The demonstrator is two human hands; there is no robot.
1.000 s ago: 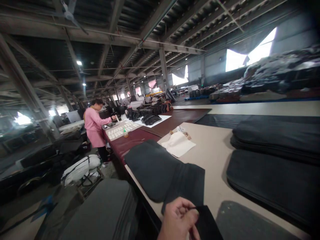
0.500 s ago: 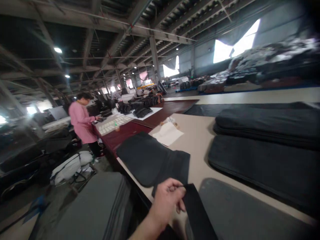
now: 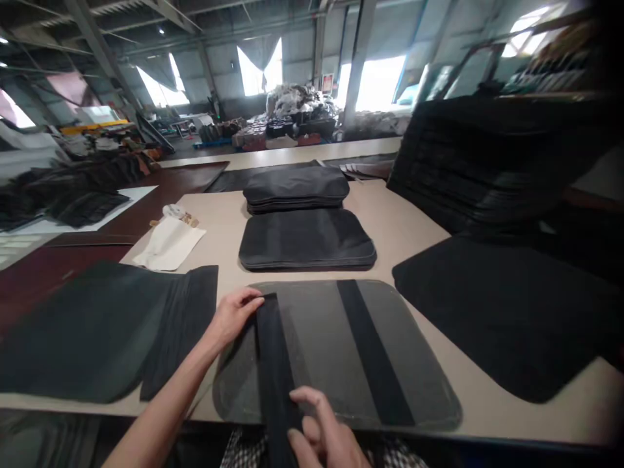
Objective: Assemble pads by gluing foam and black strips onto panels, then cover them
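Observation:
A grey-green panel with rounded corners lies flat near the table's front edge. One black strip rests across its right part. A second black strip runs over its left part and hangs past the front edge. My left hand pinches the far end of this second strip at its upper left corner. Near the strip's lower end is my right hand, its thumb and index finger apart at the strip's right edge, the other fingers curled.
Two stacks of black panels stand behind the grey-green panel. Black pieces lie at left, a large black sheet at right. White cloth is at back left, a tall dark pile at back right.
The view has swung right, and the person in pink is out of sight. My left hand's strip now lies over the grey-green panel. My right hand has come into view.

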